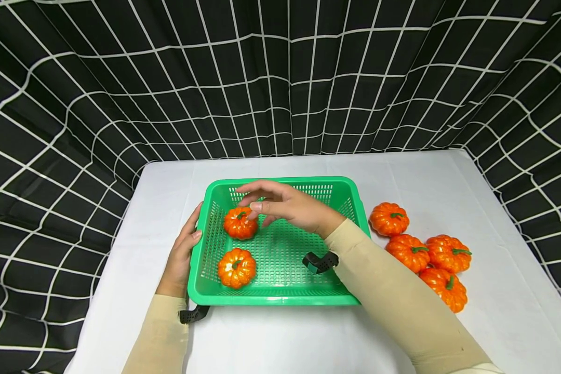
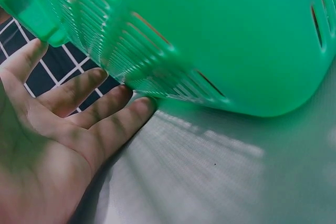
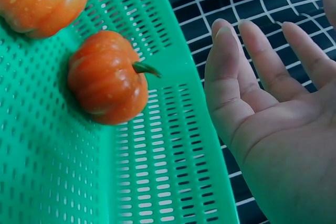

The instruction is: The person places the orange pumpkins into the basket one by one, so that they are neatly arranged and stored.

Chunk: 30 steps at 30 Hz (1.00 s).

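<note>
A green perforated plastic basket point(image 1: 280, 300) stands on the white-covered table with two small orange pumpkins inside, both toward its left side: one farther back point(image 1: 238, 226), one nearer point(image 1: 236, 268). My right hand point(image 1: 285, 205) hovers over the basket beside the back pumpkin, fingers loosely bent and holding nothing. The right wrist view shows that palm point(image 3: 283, 124) apart from a pumpkin point(image 3: 107, 77) with a green stem. At the basket's left side, my left hand point(image 1: 182, 254) has its thumb at the rim. Its extended fingers point(image 2: 113, 111) touch the outer wall in the left wrist view.
Several more orange pumpkins lie to the right of the basket, one nearest the basket's back right point(image 1: 389, 218) and another at the front of the group point(image 1: 445, 289). A black curtain with a white grid point(image 1: 290, 78) surrounds the table point(image 1: 280, 337) at the back and sides.
</note>
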### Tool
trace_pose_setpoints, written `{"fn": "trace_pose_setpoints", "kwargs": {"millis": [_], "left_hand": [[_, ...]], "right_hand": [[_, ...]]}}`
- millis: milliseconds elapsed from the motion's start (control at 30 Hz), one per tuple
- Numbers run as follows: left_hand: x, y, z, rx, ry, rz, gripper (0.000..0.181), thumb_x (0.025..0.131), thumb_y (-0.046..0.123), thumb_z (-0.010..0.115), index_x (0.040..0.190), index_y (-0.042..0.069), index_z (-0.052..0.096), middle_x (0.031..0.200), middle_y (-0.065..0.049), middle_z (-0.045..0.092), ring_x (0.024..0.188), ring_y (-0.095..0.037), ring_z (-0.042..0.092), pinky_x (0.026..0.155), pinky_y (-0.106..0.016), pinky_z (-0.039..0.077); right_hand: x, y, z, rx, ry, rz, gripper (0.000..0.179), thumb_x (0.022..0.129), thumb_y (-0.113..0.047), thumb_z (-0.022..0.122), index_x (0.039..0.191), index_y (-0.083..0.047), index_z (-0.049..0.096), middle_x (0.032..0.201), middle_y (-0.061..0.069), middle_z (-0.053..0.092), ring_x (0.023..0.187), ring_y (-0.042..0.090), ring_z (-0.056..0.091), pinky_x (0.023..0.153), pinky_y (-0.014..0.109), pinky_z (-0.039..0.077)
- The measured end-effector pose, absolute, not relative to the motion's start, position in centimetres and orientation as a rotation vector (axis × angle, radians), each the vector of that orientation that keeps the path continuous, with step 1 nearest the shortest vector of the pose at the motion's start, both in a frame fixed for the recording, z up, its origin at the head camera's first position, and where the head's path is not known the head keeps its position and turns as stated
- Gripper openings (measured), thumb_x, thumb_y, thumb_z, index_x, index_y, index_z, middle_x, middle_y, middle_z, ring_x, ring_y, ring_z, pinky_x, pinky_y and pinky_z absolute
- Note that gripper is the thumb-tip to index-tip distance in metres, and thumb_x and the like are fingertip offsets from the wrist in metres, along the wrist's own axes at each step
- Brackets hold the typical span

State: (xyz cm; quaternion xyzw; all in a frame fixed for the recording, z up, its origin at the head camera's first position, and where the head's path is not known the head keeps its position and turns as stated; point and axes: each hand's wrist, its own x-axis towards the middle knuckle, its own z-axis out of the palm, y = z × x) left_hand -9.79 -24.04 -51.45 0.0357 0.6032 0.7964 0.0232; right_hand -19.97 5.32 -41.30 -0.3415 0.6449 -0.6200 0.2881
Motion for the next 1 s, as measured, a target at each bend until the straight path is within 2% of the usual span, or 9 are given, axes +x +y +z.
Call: {"fn": "trace_pose_setpoints", "kwargs": {"millis": [433,500,667,900,1000], "left_hand": [[-9.7,-24.0,-51.3,0.130,1.863,2.475,0.065,0.112,0.013,0.034,0.174,0.029,0.032,0.176,0.002,0.032,0.147,-0.027,0.047,0.111,-0.037,0.051],[-9.7,-24.0,-51.4,0.127,1.865,2.475,0.065,0.112,0.013,0.034,0.174,0.028,0.032,0.176,0.001,0.032,0.147,-0.027,0.048,0.111,-0.037,0.051],[-9.7,-24.1,-51.5,0.123,1.865,2.478,0.064,0.112,0.013,0.034,0.174,0.028,0.031,0.176,0.001,0.032,0.146,-0.026,0.049,0.110,-0.036,0.051],[-9.7,-24.0,-51.6,0.122,1.885,2.467,0.063,0.113,0.013,0.034,0.175,0.029,0.031,0.176,0.001,0.032,0.146,-0.026,0.049,0.111,-0.037,0.050],[-9.7,-24.0,-51.6,0.118,1.883,2.469,0.063,0.113,0.014,0.034,0.174,0.029,0.032,0.175,0.001,0.033,0.146,-0.026,0.050,0.111,-0.037,0.051]], "right_hand": [[-19.8,6.0,-41.0,-0.919,1.753,-1.679,0.044,0.112,-0.033,0.063,0.154,-0.024,0.060,0.144,0.009,0.065,0.124,0.031,0.066,0.095,0.063,0.057],[-19.8,6.2,-40.9,-0.912,1.755,-1.684,0.045,0.112,-0.032,0.063,0.155,-0.021,0.059,0.144,0.008,0.066,0.124,0.035,0.067,0.095,0.061,0.058],[-19.7,6.5,-40.9,-0.888,1.730,-1.720,0.047,0.111,-0.031,0.064,0.156,-0.019,0.058,0.142,0.007,0.066,0.122,0.049,0.066,0.096,0.067,0.055],[-19.3,7.1,-40.6,-0.887,1.710,-1.770,0.045,0.110,-0.023,0.064,0.155,-0.021,0.060,0.143,0.015,0.065,0.118,0.038,0.071,0.095,0.069,0.054],[-19.3,7.2,-40.6,-0.903,1.703,-1.777,0.045,0.110,-0.021,0.064,0.155,-0.020,0.059,0.144,0.017,0.064,0.118,0.038,0.071,0.094,0.067,0.055]]}}
